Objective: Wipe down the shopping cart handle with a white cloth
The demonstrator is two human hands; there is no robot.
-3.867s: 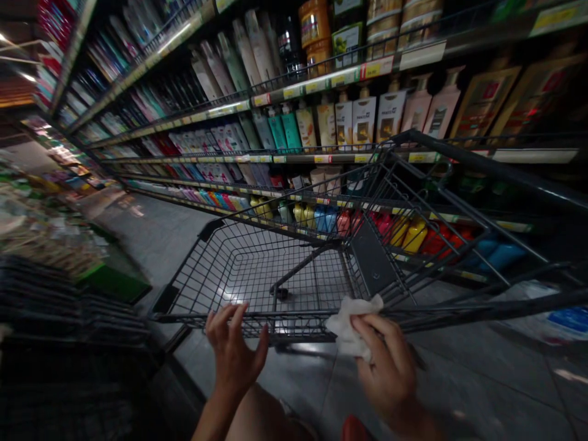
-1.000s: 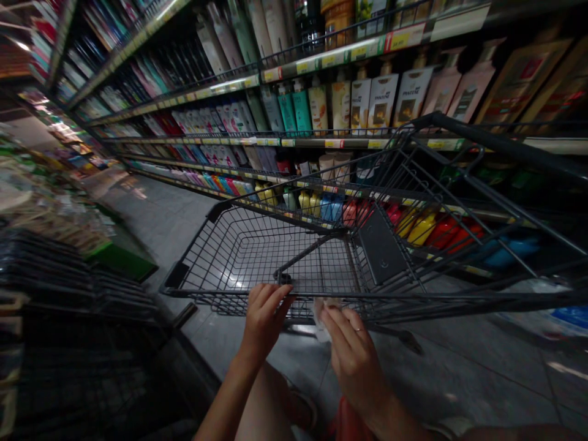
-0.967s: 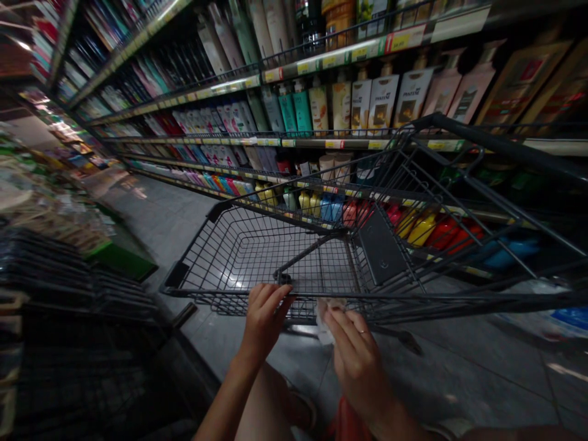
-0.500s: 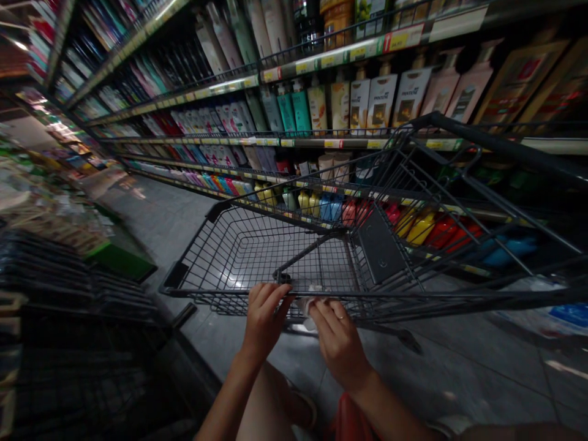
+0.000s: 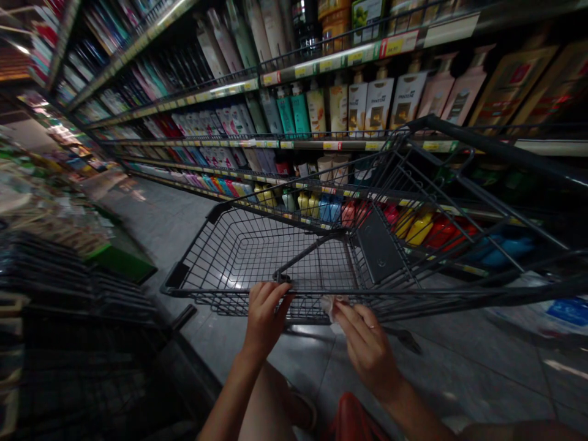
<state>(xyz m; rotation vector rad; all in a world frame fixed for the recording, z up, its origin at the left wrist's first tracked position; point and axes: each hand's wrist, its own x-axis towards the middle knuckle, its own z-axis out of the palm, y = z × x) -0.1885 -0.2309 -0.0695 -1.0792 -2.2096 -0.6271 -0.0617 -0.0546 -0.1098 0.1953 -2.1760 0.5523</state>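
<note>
A black wire shopping cart [image 5: 239, 251] stands in front of me with nothing in its basket. My left hand [image 5: 266, 315] is closed over the near top rail of the cart. My right hand [image 5: 365, 346] presses a crumpled white wipe [image 5: 329, 304] against that same rail, just right of the left hand. The fingers of the right hand are pinched round the wipe, which shows only partly past them. The cart's folded child-seat flap [image 5: 379, 248] hangs at the right side of the basket.
Tall shelves [image 5: 321, 146] of shampoo and other bottles run along the aisle behind the cart. A stack of dark baskets [image 5: 68, 288] sits at the left. A grey tiled floor [image 5: 151, 226] stretches away to the left.
My right hand slid the wipe left along the rail toward the left hand, then back right. Several seconds ago the left hand was open off the rail; now it grips it.
</note>
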